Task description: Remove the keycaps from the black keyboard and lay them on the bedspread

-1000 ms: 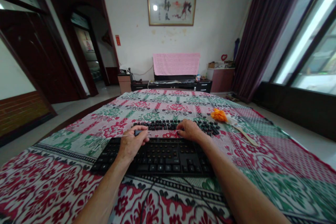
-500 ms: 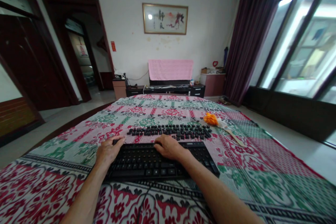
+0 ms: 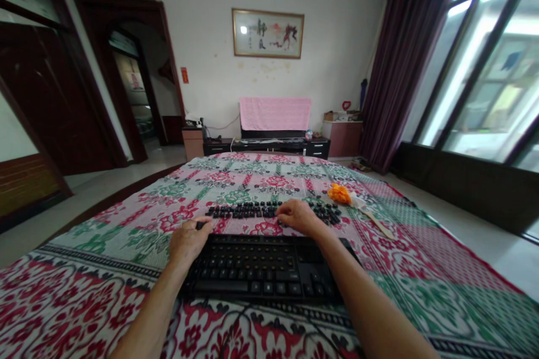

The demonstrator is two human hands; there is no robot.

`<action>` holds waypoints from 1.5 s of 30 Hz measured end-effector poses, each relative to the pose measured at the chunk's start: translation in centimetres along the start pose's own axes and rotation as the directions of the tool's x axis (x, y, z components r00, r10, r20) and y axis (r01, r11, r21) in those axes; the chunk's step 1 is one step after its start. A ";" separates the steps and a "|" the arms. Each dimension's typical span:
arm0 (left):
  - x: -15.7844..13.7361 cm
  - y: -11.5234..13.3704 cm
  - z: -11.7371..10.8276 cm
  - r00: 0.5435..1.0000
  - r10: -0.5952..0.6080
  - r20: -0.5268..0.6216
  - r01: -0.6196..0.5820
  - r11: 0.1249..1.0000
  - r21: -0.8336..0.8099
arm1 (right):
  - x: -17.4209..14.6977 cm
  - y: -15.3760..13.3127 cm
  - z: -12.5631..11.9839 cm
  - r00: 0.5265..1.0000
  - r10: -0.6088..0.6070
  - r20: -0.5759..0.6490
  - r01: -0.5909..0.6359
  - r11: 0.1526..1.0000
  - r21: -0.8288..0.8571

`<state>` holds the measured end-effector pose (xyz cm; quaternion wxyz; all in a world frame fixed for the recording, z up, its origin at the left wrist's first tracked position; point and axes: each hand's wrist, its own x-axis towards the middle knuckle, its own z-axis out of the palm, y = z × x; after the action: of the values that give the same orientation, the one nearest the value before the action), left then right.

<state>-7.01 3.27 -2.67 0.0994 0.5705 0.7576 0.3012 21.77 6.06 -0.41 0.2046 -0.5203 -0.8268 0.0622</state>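
Observation:
A black keyboard (image 3: 248, 266) lies in front of me; bare switch stems show across its upper rows, while keycaps cover the lower ones. Behind it, loose black keycaps (image 3: 240, 211) are laid out in rows on the cloth. My left hand (image 3: 189, 241) is at the keyboard's upper left corner, closed on a small black piece (image 3: 199, 225) that looks like a keycap. Reaching over the keyboard, my right hand (image 3: 300, 217) has its fingers pinched at a keycap (image 3: 280, 222) on the near side of the rows. Its palm hides part of those rows.
A patterned red, green and white cloth (image 3: 138, 230) covers the table. An orange fluffy head on a brush with a pale handle (image 3: 377, 225) lies to the right. A cable runs from the keyboard towards me. A low cabinet and a pink-draped screen (image 3: 275, 113) stand beyond.
My right hand has moved from the keyboard's top edge forward and right to the loose keycaps. My left hand stays by the corner, still holding the small black piece.

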 end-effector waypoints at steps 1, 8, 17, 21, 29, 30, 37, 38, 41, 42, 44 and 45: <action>-0.1 0.2 0.0 1.000 0.008 -0.011 -0.009 1.000 -0.015 | 0.1 0.9 -0.3 0.998 0.052 -0.030 -0.052 0.998 -0.020; -0.9 1.7 0.4 0.998 0.053 0.046 -0.051 0.998 -0.039 | 0.0 2.5 0.7 0.990 0.131 0.045 -0.123 0.983 -0.134; -1.0 1.7 0.6 0.998 0.061 0.021 -0.059 0.994 -0.093 | 1.1 0.0 1.3 0.980 0.164 0.111 -0.120 0.938 -0.325; -1.1 1.8 0.6 0.997 0.063 0.037 -0.059 0.994 -0.096 | 1.3 -0.2 1.4 0.974 0.189 0.124 -0.138 0.931 -0.337; -1.0 1.8 0.6 0.997 0.070 0.034 -0.066 0.993 -0.102 | 1.7 -0.3 1.9 0.970 0.208 0.124 -0.159 0.934 -0.320; -1.0 1.8 0.7 0.997 0.077 0.030 -0.074 0.992 -0.104 | 1.7 -0.3 2.0 0.970 0.209 0.123 -0.161 0.935 -0.317; -0.8 1.5 0.9 0.996 0.092 0.021 -0.089 0.989 -0.116 | 1.6 0.1 1.7 0.970 0.205 0.134 -0.161 0.946 -0.283; -0.8 1.6 0.9 0.996 0.086 0.021 -0.083 0.990 -0.118 | 1.6 0.2 1.6 0.970 0.206 0.129 -0.164 0.946 -0.278; -0.9 1.6 0.9 0.996 0.084 0.017 -0.081 0.990 -0.119 | 1.5 0.2 1.5 0.968 0.221 0.118 -0.181 0.943 -0.278; -0.9 1.6 0.9 0.996 0.088 0.015 -0.085 0.989 -0.118 | 1.4 0.1 1.4 0.965 0.231 0.123 -0.189 0.940 -0.283; -1.0 1.6 0.8 0.995 0.094 0.016 -0.092 0.989 -0.114 | 1.4 -0.1 1.4 0.958 0.251 0.137 -0.202 0.934 -0.295; -1.0 1.7 0.8 0.995 0.095 0.016 -0.092 0.990 -0.111 | 1.4 -0.2 1.4 0.957 0.255 0.142 -0.204 0.932 -0.300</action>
<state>-4.93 2.91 -2.56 0.1246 0.6022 0.7111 0.3408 20.53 7.36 -1.23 0.0448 -0.6296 -0.7755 0.0138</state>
